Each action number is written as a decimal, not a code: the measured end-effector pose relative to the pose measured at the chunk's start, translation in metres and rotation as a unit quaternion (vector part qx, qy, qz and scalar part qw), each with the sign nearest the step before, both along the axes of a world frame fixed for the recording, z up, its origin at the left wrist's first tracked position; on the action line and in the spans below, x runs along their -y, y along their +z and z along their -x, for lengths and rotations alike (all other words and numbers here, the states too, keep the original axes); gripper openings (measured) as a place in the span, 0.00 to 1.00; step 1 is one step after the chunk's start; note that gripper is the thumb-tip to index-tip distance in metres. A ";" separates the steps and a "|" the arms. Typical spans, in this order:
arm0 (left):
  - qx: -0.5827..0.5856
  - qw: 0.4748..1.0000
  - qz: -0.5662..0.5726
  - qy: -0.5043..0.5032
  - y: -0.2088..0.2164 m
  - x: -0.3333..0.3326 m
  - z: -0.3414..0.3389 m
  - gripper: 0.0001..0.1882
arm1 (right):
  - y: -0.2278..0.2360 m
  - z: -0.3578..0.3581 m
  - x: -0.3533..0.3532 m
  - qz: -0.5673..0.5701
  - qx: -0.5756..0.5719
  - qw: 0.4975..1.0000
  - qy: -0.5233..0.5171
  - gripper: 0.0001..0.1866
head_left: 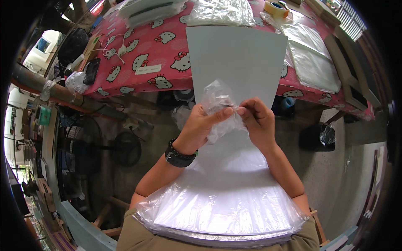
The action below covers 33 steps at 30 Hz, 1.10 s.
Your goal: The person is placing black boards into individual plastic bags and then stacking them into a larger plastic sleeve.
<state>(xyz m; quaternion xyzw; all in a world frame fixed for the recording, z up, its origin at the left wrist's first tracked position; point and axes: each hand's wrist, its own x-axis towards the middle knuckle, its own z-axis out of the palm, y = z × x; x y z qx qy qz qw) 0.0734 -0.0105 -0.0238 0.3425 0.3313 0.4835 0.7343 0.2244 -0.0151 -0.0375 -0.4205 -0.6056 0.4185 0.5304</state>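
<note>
The person's left hand (pixel 197 125) is closing around a bunch of crumpled clear plastic film (pixel 216 94), its thumb pressing along the top and pointing toward three o'clock. The right hand (pixel 259 121), just beside it at three o'clock, is pinching narrowly at the film's edge, thumb meeting forefinger near the left thumb's tip. A black watch with a dark strap (pixel 179 159) is circling the left wrist.

The film is hanging loosely between the hands, in front of a large, smooth, pale grey-white sheet (pixel 238 58) that is stretching to twelve o'clock and overlapping the near edge of the worktop (pixel 121 71), which is wearing a pink cloth printed with white cat faces. At six o'clock, a thick stack of white sheets in shiny clear plastic (pixel 222 201) is resting on the person's lap; whether the grey-white sheet is joining this stack is hidden behind the hands.

On the worktop, flat clear plastic sleeves (pixel 314 62) are lying at two o'clock, a yellowish roll of tape (pixel 270 9) is sitting at one o'clock, and a thin white cable (pixel 121 51) is curling at ten o'clock.
</note>
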 end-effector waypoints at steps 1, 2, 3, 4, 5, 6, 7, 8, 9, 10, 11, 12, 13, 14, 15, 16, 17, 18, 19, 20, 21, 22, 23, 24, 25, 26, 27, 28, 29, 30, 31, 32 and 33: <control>-0.017 1.000 -0.006 0.007 -0.001 -0.001 0.001 0.12 | 0.001 0.000 0.000 0.017 -0.014 1.000 -0.007 0.04; -0.012 1.000 -0.007 0.003 -0.004 -0.001 0.003 0.12 | 0.001 -0.001 0.001 0.033 -0.027 0.999 -0.015 0.05; -0.006 1.000 -0.007 -0.001 -0.007 -0.002 0.004 0.12 | 0.000 -0.001 0.001 0.050 -0.041 0.998 -0.021 0.05; -0.001 1.000 -0.009 -0.007 -0.008 -0.002 0.005 0.11 | 0.000 -0.003 0.001 0.058 -0.047 0.997 -0.023 0.06; 0.013 1.000 -0.004 -0.003 -0.007 -0.002 0.006 0.11 | -0.001 -0.004 0.000 0.066 -0.052 0.996 -0.025 0.06; 0.027 1.000 0.001 0.002 -0.006 -0.002 0.007 0.11 | -0.002 -0.004 0.000 0.075 -0.058 0.995 -0.027 0.07; 0.043 0.999 0.006 0.005 -0.006 -0.001 0.006 0.10 | -0.003 -0.003 -0.001 0.059 -0.077 0.995 -0.012 0.07; 0.021 1.000 -0.007 0.010 -0.006 -0.002 0.006 0.10 | -0.005 -0.002 -0.001 0.043 -0.096 0.994 0.003 0.07; -0.002 1.000 -0.020 0.014 -0.007 -0.002 0.006 0.10 | -0.006 0.000 -0.001 0.027 -0.116 0.993 0.018 0.08; -0.025 0.999 -0.033 0.018 -0.008 -0.002 0.005 0.10 | -0.007 0.002 -0.002 -0.017 -0.101 0.995 0.013 0.08; -0.057 0.997 -0.050 0.016 -0.008 -0.002 0.005 0.11 | -0.007 0.006 -0.004 -0.061 -0.086 0.994 0.007 0.08; -0.090 0.994 -0.068 0.014 -0.008 -0.001 0.005 0.11 | -0.007 0.005 -0.004 -0.056 -0.073 0.996 0.009 0.08; -0.122 0.989 -0.087 0.016 -0.008 -0.001 0.006 0.11 | -0.008 0.005 -0.005 -0.052 -0.060 0.997 0.014 0.08; -0.123 0.988 -0.094 0.013 -0.007 -0.001 0.006 0.11 | -0.008 0.000 -0.003 -0.001 -0.050 0.998 0.027 0.07; -0.124 0.987 -0.101 0.010 -0.007 0.000 0.007 0.11 | -0.008 -0.003 -0.001 0.051 -0.038 0.997 0.039 0.07; -0.125 0.986 -0.108 0.007 -0.006 0.000 0.008 0.11 | -0.005 -0.003 0.000 0.058 -0.030 0.997 0.034 0.07; -0.113 0.987 -0.109 0.008 -0.005 0.000 0.008 0.11 | 0.000 -0.004 0.002 0.064 -0.022 0.997 0.029 0.06; -0.102 0.989 -0.111 0.008 -0.003 0.001 0.006 0.11 | 0.003 -0.003 0.003 0.071 -0.014 0.997 0.025 0.06; -0.091 0.990 -0.112 0.008 -0.002 0.002 0.004 0.11 | 0.003 -0.003 0.004 0.056 -0.011 0.998 0.014 0.06; -0.081 0.991 -0.106 0.003 0.000 0.002 0.004 0.11 | 0.002 -0.002 0.005 0.040 -0.009 0.999 0.004 0.05; -0.071 0.992 -0.101 -0.001 0.002 0.002 0.004 0.11 | 0.002 -0.002 0.005 0.025 -0.006 1.000 -0.006 0.05; -0.059 0.994 -0.095 -0.005 0.002 0.003 0.004 0.11 | 0.002 -0.001 0.005 0.012 -0.011 1.000 -0.014 0.05; -0.071 0.993 -0.096 -0.007 0.002 0.002 0.004 0.11 | 0.000 -0.001 0.004 -0.001 -0.016 1.000 -0.021 0.05; -0.082 0.992 -0.098 -0.009 0.000 0.001 0.004 0.11 | -0.001 0.000 0.004 -0.014 -0.020 0.999 -0.028 0.06; -0.093 0.991 -0.098 -0.011 -0.002 0.001 0.004 0.11 | -0.001 -0.001 0.004 -0.009 -0.012 1.000 -0.023 0.06; -0.096 0.991 -0.095 -0.009 -0.004 0.000 0.005 0.11 | -0.002 -0.002 0.005 -0.004 -0.003 1.000 -0.019 0.07; -0.099 0.991 -0.091 -0.007 -0.005 0.000 0.005 0.11 | -0.002 -0.002 0.005 0.001 0.006 1.000 -0.014 0.08; -0.102 0.991 -0.087 -0.005 -0.006 0.000 0.005 0.11 | -0.002 -0.003 0.005 -0.005 0.015 1.000 -0.014 0.08; -0.093 0.992 -0.083 -0.004 -0.005 0.001 0.004 0.12 | -0.002 -0.003 0.004 -0.010 0.025 1.000 -0.015 0.08; -0.084 0.993 -0.079 -0.002 -0.002 0.002 0.004 0.12 | -0.002 -0.003 0.003 -0.015 0.035 0.999 -0.015 0.08; -0.075 0.994 -0.076 0.000 0.000 0.003 0.004 0.12 | -0.002 -0.003 0.003 -0.013 0.032 0.999 -0.015 0.08; -0.055 0.996 -0.068 -0.005 -0.001 0.003 0.004 0.12 | -0.002 -0.002 0.004 -0.012 0.028 0.999 -0.015 0.08; -0.036 0.998 -0.059 -0.011 -0.002 0.004 0.004 0.12 | -0.002 -0.001 0.004 -0.010 0.024 1.000 -0.015 0.08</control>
